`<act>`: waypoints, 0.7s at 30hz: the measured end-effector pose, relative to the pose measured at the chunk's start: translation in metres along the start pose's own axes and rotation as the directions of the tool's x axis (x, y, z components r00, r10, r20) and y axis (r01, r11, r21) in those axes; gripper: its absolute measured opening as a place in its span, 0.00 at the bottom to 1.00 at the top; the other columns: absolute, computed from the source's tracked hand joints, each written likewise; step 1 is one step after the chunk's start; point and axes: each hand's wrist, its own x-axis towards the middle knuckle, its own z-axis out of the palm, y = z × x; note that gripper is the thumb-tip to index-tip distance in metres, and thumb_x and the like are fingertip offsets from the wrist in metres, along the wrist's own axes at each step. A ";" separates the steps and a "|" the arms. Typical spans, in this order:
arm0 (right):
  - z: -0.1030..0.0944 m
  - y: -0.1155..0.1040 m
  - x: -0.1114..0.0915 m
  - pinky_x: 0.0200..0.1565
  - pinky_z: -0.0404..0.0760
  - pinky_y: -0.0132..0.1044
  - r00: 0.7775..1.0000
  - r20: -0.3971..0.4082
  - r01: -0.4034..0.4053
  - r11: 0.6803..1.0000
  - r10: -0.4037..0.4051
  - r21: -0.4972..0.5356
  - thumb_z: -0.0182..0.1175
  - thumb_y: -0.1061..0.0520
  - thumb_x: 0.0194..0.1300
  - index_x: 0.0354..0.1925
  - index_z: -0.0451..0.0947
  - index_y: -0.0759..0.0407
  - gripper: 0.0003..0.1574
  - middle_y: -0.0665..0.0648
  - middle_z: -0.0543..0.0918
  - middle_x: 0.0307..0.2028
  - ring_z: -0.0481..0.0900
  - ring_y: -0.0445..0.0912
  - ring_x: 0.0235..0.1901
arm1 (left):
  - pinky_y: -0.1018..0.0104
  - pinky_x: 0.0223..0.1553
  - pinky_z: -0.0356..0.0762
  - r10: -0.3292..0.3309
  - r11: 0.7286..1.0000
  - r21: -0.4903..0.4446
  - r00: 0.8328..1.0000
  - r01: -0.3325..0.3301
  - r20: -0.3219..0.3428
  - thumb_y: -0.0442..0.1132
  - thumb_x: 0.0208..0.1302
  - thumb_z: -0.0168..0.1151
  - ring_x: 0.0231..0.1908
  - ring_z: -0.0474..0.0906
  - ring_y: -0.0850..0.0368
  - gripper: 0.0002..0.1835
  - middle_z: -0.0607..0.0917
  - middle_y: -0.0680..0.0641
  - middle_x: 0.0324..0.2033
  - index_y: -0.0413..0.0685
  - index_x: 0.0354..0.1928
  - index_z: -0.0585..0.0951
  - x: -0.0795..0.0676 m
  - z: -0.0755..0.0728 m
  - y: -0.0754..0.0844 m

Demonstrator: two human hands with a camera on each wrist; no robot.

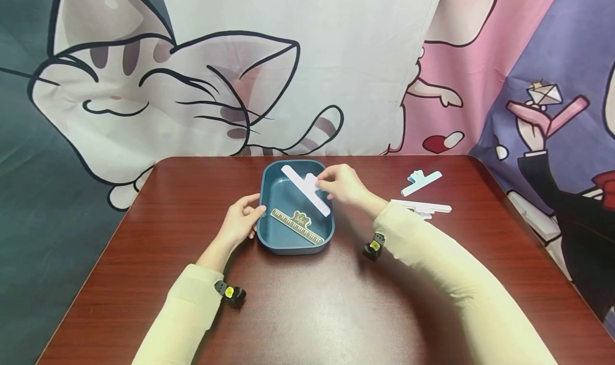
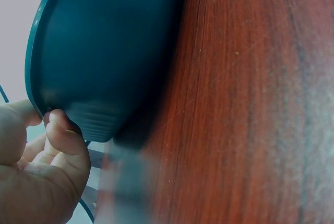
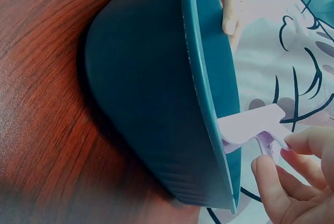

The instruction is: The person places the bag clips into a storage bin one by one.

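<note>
A dark blue plastic bin (image 1: 273,237) stands on the table, its rim held at the left side by my left hand (image 1: 240,220). In the left wrist view, that thumb and fingers (image 2: 65,135) pinch the edge near a ribbed corner. My right hand (image 1: 347,186) is over the bin's right rim and pinches the handle of a white bag clip (image 1: 304,188). The clip's long bar slants across the bin's opening; in the right wrist view the clip (image 3: 250,122) looks pale lilac and reaches past the rim. A gold patterned bag clip (image 1: 299,226) lies inside the bin.
On the right of the brown table (image 1: 298,311) lie a white clip with a bluish handle (image 1: 420,183) and another white clip (image 1: 432,207), partly behind my right sleeve. A cartoon-printed curtain (image 1: 375,61) hangs behind the table's far edge.
</note>
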 end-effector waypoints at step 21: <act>0.014 -0.001 0.012 0.30 0.77 0.30 0.983 -0.004 0.172 0.938 -0.182 -0.302 0.60 0.60 0.58 0.29 0.84 0.62 0.07 0.56 0.85 0.29 0.78 0.43 0.28 | 0.71 0.12 0.69 0.003 1.000 0.015 1.000 -0.003 -0.012 0.38 0.66 0.58 0.10 0.66 0.61 0.26 0.72 0.52 0.15 0.41 0.64 0.67 0.000 0.001 0.000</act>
